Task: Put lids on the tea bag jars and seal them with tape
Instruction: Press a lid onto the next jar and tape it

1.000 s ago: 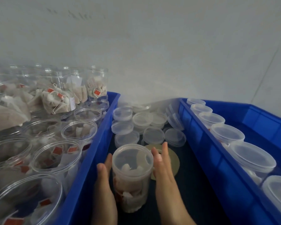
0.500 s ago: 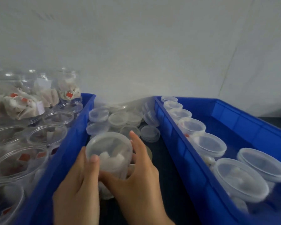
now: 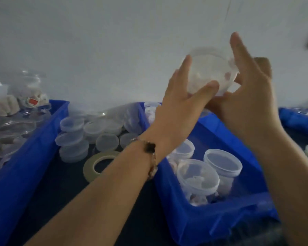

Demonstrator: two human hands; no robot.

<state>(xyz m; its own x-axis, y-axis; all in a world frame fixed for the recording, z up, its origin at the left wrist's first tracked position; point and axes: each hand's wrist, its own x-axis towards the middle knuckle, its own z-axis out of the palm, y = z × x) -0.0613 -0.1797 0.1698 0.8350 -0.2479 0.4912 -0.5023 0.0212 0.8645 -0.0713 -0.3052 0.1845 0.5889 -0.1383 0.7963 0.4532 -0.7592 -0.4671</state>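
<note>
Both hands hold one lidded tea bag jar up above the right blue bin: the left hand grasps it with thumb across the near side and fingers up its left wall, the right hand cups it from the right with the thumb under it and the fingers fairly straight. Motion blur hides whether tape runs round its lid. As a judgement, the work is partway through: this jar looks ready to join the finished ones, and many are left. The right blue bin holds several capped jars with tea bags faintly visible inside, standing close together at its near end and along its left wall. The left blue bin holds open clear jars of tea bags, with none capped so far as the view shows. Between the bins, on the dark table, lie a heap of loose translucent lids and, just nearer, a flat roll of tape.
</note>
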